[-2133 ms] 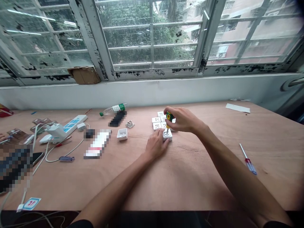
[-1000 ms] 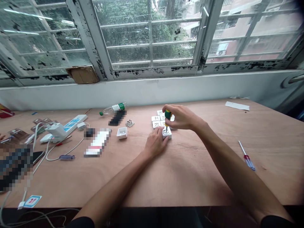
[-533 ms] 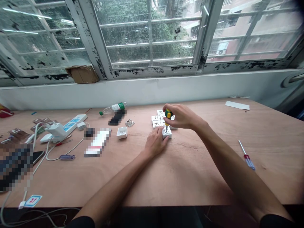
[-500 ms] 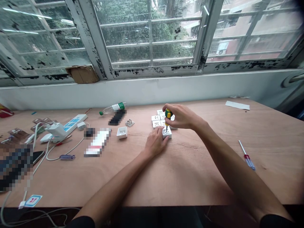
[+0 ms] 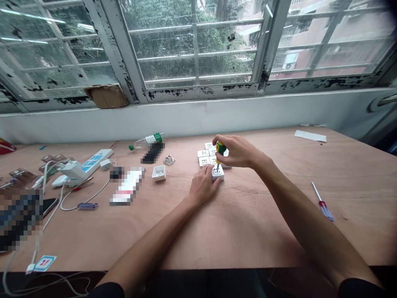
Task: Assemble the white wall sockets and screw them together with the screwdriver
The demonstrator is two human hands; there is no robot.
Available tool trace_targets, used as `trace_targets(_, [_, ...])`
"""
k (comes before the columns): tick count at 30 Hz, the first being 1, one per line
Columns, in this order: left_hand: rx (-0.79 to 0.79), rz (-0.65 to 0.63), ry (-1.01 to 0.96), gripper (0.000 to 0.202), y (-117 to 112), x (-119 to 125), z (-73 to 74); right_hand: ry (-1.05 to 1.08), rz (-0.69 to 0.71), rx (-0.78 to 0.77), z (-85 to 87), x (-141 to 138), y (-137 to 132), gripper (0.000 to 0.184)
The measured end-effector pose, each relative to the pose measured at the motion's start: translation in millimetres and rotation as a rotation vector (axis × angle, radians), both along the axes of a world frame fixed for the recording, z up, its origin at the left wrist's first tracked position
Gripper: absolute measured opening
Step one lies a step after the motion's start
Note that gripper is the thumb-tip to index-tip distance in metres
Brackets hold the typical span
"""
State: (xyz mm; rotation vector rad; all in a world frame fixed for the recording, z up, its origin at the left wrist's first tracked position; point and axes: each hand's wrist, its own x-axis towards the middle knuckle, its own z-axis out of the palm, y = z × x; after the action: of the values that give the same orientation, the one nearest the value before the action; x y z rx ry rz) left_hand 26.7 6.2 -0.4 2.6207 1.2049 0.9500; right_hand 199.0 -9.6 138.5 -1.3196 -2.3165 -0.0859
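Head view: right hand (image 5: 235,151) is grasping a green-and-yellow screwdriver (image 5: 220,148), its upright shaft pointing down into a square white socket (image 5: 218,173). Left hand (image 5: 202,187) is steadying it, fingers (image 5: 211,176) clenched against its side.

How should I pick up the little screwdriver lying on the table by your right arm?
Pinch the screwdriver by its thick red-and-blue handle, from above at the end nearest you. It lies flat, its thin metal shaft pointing toward the window, away from your hands.

Makeshift electrical workspace, seemingly domestic: plywood bench (image 5: 245,231) below a flaking steel window frame (image 5: 201,92), holding white wall sockets (image 5: 204,162), a power strip (image 5: 93,159), a screwdriver (image 5: 322,205).
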Motion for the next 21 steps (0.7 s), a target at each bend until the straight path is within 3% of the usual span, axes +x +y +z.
trace_targets(9, [0.006,0.000,0.003,0.040,0.6,-0.6,-0.3,-0.029,-0.074,0.007,0.6,-2.6,1.5,0.021])
trace_targets(16, [0.000,0.003,0.006,0.039,0.5,-0.1,0.5,-0.002,0.003,0.002,1.0,-0.9,-1.5,0.026])
trace_targets(21, [-0.004,0.003,0.003,0.040,0.4,0.2,0.9,-0.004,-0.037,0.005,-0.2,-1.6,0.8,0.024])
